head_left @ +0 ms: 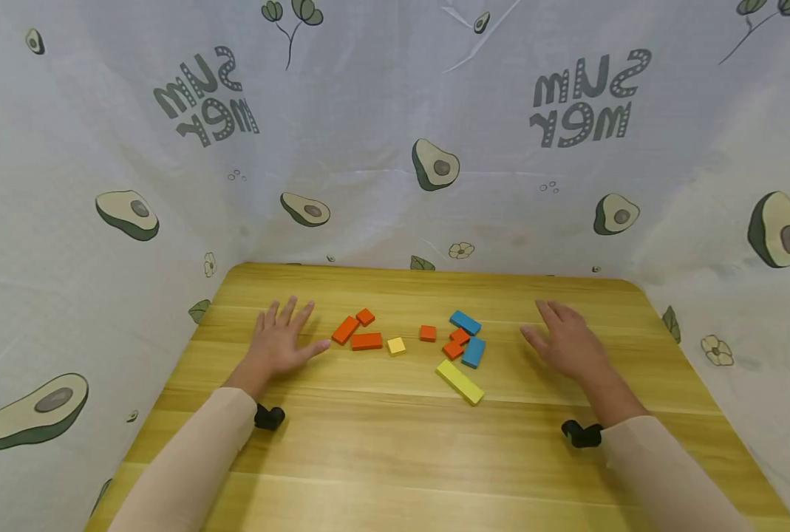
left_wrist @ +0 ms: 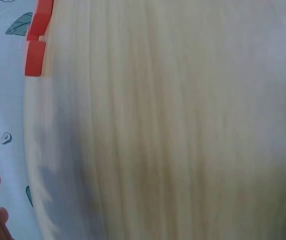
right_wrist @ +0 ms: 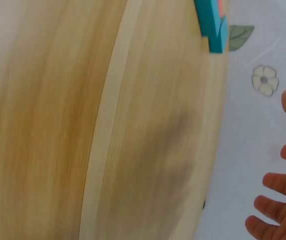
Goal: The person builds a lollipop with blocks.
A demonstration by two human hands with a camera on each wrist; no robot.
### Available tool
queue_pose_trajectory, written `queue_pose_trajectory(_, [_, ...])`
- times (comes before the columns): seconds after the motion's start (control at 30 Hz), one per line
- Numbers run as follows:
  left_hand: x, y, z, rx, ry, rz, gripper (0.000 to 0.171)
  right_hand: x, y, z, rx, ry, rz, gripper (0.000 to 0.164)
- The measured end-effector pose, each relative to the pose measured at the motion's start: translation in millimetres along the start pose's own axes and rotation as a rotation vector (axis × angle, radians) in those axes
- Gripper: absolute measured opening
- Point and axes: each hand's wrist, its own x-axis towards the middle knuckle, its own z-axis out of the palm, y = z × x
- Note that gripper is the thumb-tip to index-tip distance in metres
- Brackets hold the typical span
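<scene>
My left hand (head_left: 278, 347) is spread over the table's left side, its thumb close to the red blocks and nothing in its grasp. Two longer red blocks (head_left: 366, 341) and a small red one (head_left: 365, 317) lie beside it, with a small yellow block (head_left: 396, 346) to their right. On the right side my right hand (head_left: 570, 343) hovers with loose fingers, holding nothing. Between the hands, nearer the right, lie two blue blocks (head_left: 474, 352), several small red blocks (head_left: 428, 333) and a long yellow block (head_left: 460, 382). The left wrist view shows red blocks (left_wrist: 35, 58); the right, blue ones (right_wrist: 209, 20).
The wooden table (head_left: 368, 458) has rounded far corners. A white cloth (head_left: 368, 133) printed with avocados and lettering hangs behind it and along both sides. A small black device (head_left: 270, 417) sits at the left wrist, another (head_left: 581, 434) at the right wrist.
</scene>
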Motion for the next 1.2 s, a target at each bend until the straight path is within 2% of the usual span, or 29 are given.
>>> queue_pose_trajectory(0.37, [-1.7, 17.5, 8.3, -0.054, 0.011, 0.045, 0.095, -4.8, -37.1, 9.8, 0.034, 0.010, -0.062, 0.073])
queue_pose_trajectory(0.5, [-2.7, 25.7, 11.1, -0.076, 0.029, 0.074, 0.092, -7.5, -47.8, 14.2, 0.032, 0.042, -0.115, 0.069])
queue_pose_trajectory(0.6, [-3.4, 31.4, 13.3, -0.087, 0.037, 0.089, 0.091, -9.1, -54.4, 17.5, 0.038, 0.035, -0.152, 0.065])
queue_pose_trajectory(0.83, [-5.7, 45.6, 15.0, -0.102, 0.059, 0.134, 0.082, -9.2, -67.0, 22.8, 0.093, -0.089, -0.193, 0.055])
queue_pose_trajectory(1.0, [-8.2, 54.2, 15.7, -0.116, 0.066, 0.163, 0.079, -11.5, -73.5, 25.2, 0.133, -0.160, -0.251, 0.036])
queue_pose_trajectory(1.13, [-8.1, 60.3, 17.1, -0.124, 0.045, 0.187, 0.078, -14.3, -75.1, 28.7, 0.158, -0.214, -0.263, 0.023])
queue_pose_trajectory(1.2, [-7.1, 63.2, 17.5, -0.151, 0.020, 0.197, 0.076, -15.8, -75.9, 29.8, 0.191, -0.273, -0.236, 0.019])
